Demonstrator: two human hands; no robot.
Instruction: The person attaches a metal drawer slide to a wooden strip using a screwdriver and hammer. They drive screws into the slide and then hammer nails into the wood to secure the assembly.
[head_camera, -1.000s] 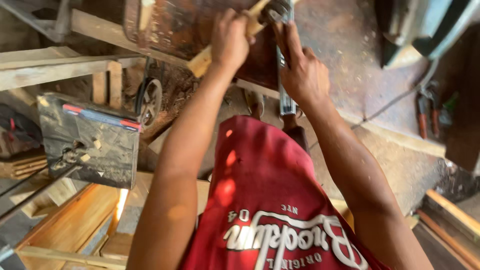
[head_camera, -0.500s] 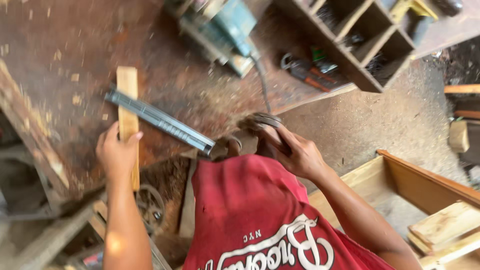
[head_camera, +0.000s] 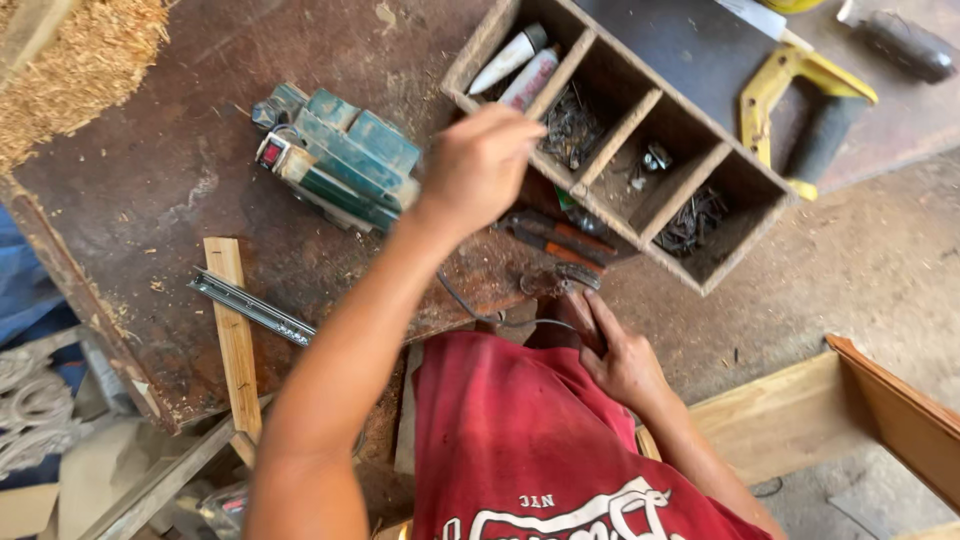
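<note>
My left hand (head_camera: 480, 165) reaches out over a wooden compartment box (head_camera: 700, 275) on the brown workbench. Its fingers are bunched and point down above the cell that holds several dark nails (head_camera: 572, 125). Whether they pinch anything is hidden. My right hand (head_camera: 620, 355) stays at the bench's near edge, close to my red shirt. It grips the brown handle of a metal-headed hammer (head_camera: 572, 285). A wooden strip (head_camera: 235, 335) and a metal drawer slide (head_camera: 252, 308) lie crossed on the bench to the left.
A green electric planer (head_camera: 335, 155) sits left of the box, its cable running to the bench edge. Red-handled pliers (head_camera: 560, 240) lie by the box. A yellow-handled saw (head_camera: 800, 80) lies beyond it, sawdust (head_camera: 70, 60) is piled far left, and a wooden frame (head_camera: 850, 400) stands at the right.
My left hand has let go of the wooden strip and moved up and right to the compartment box. The view has swung toward the box. My right hand stays at the bench edge.
</note>
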